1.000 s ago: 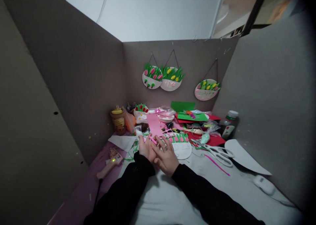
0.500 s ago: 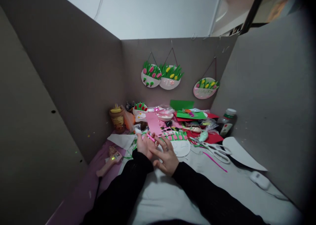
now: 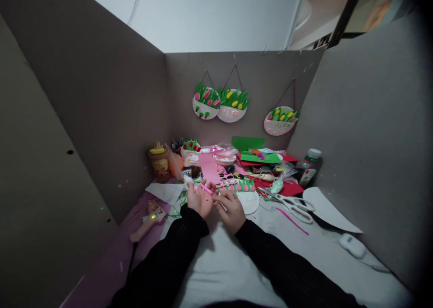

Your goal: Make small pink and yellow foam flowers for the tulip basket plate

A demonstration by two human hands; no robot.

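Observation:
My left hand (image 3: 198, 204) is turned palm up, its fingers slightly curled. A small pink clay stick (image 3: 206, 189) rests across its fingers, and a tiny pink ball (image 3: 207, 199) sits on the palm. My right hand (image 3: 232, 215) reaches in from the right, fingertips drawn together beside the left palm; whatever is between them is too small to make out. Just behind both hands lies a white paper plate (image 3: 250, 203) with pink tulips and green leaves, partly covered by the right hand. A pink speck (image 3: 214, 226) shows on the cloth below.
White scissors (image 3: 296, 207) and a pink strip (image 3: 292, 221) lie to the right, near a white case (image 3: 352, 245). At left are a pink glue gun (image 3: 149, 222) and a brown cup (image 3: 159, 163). Coloured sheets and bags pile up behind. Decorated plates (image 3: 233, 114) hang on the back panel.
The fingers of my right hand, spread over the left palm before, have drawn together and shifted slightly right. The tiny pink ball now shows on the left palm.

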